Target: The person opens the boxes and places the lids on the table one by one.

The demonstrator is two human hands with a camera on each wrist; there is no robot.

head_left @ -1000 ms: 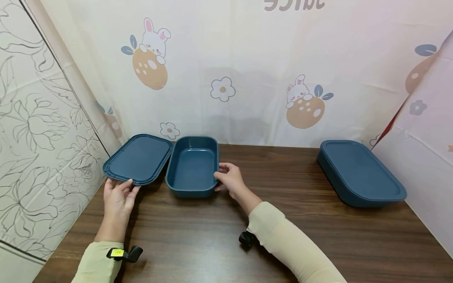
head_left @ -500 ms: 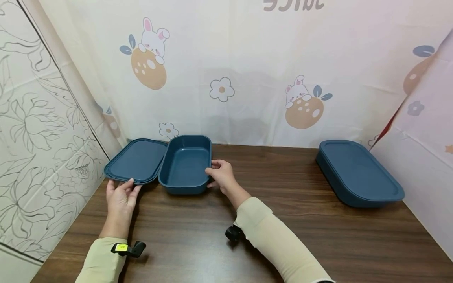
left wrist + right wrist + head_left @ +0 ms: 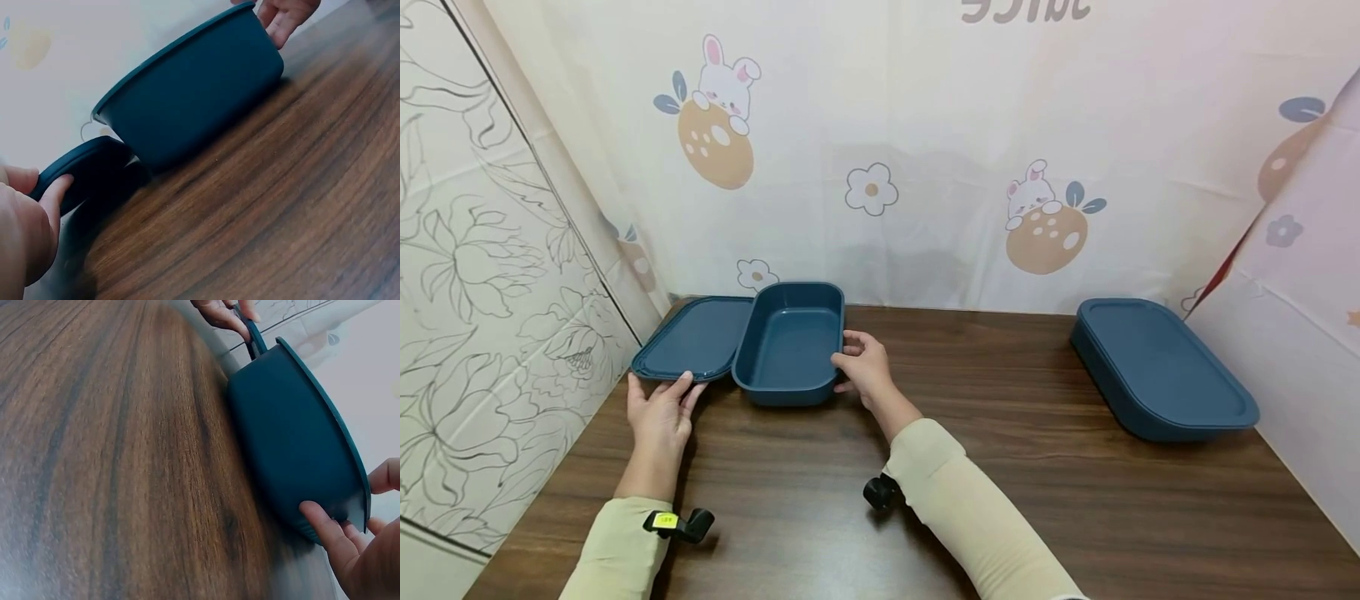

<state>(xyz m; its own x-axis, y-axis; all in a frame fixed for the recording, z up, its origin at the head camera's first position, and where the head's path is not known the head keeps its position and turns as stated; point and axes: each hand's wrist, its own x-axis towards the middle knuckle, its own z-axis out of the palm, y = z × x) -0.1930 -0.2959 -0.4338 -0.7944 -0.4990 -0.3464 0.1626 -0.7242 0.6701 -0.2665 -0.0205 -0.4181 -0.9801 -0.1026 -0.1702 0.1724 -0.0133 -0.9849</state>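
An open dark-blue rectangular food container point(image 3: 790, 346) sits at the back left of the table, its inside bare. My right hand point(image 3: 865, 367) holds it by the right wall, fingers at the rim and against the side, as the right wrist view shows. Left of the container is a flat matching lid point(image 3: 696, 337), its right edge up against the container's left wall, below the rim. My left hand point(image 3: 661, 421) pinches the lid's near edge between thumb and fingers. In the left wrist view the lid point(image 3: 84, 164) is tipped, with shadow under it.
A second dark-blue container point(image 3: 1165, 367) with its lid on stands at the far right of the wooden table point(image 3: 970, 392). Behind hangs a printed cloth point(image 3: 940, 125), and a patterned panel point(image 3: 497, 275) borders the left side.
The container and my right hand have shifted left, up against the lid. The lid's far edge has come down a little, and my left hand has moved slightly right with it.
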